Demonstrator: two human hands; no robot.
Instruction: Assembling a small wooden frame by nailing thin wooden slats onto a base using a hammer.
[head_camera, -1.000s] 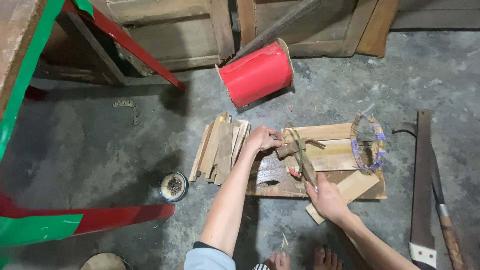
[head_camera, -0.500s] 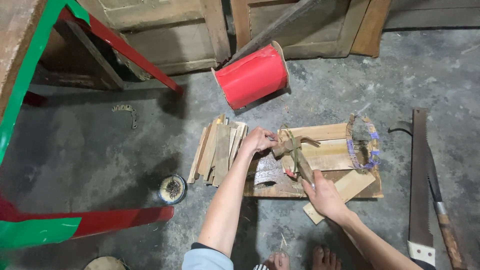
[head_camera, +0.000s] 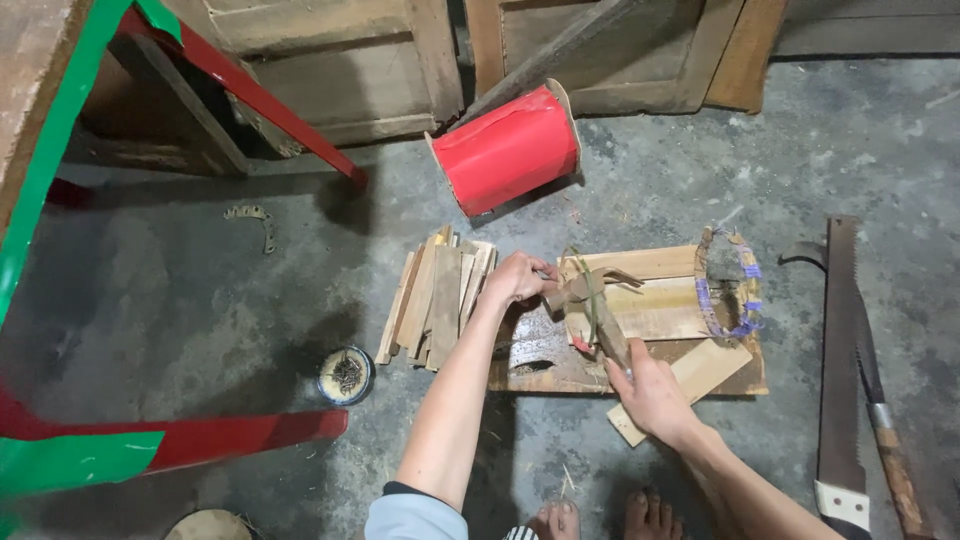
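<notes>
Head view, looking down past my knees at the concrete floor. My right hand (head_camera: 655, 395) is wrapped around the lower end of the hammer (head_camera: 592, 312), grip closed on the handle, with the head lying up and to the left over the wooden board (head_camera: 650, 310). My left hand (head_camera: 515, 278) sits at the board's left edge, fingers pinched together right beside the hammer head; something small seems to be held there against the wood, but it is too small for me to tell what, so I cannot say for sure what that grip contains.

I judge I am in the middle of nailing: the left hand steadies a spot while the hammer rests almost touching it. A strike from here would call for keeping those left fingertips out from under the head, since they lie just beside it.

The board lies flat on the floor with a loose wood strip (head_camera: 680, 385) under my right hand. A pile of thin wooden slats (head_camera: 435, 295) sits just left of my left hand. A small round tin of nails (head_camera: 346, 373) stands near my left forearm. A woven ring (head_camera: 728, 285) rests on the board's right end, a red spool (head_camera: 508, 148) lies beyond, and a saw (head_camera: 840, 370) lies well apart to the right.
</notes>
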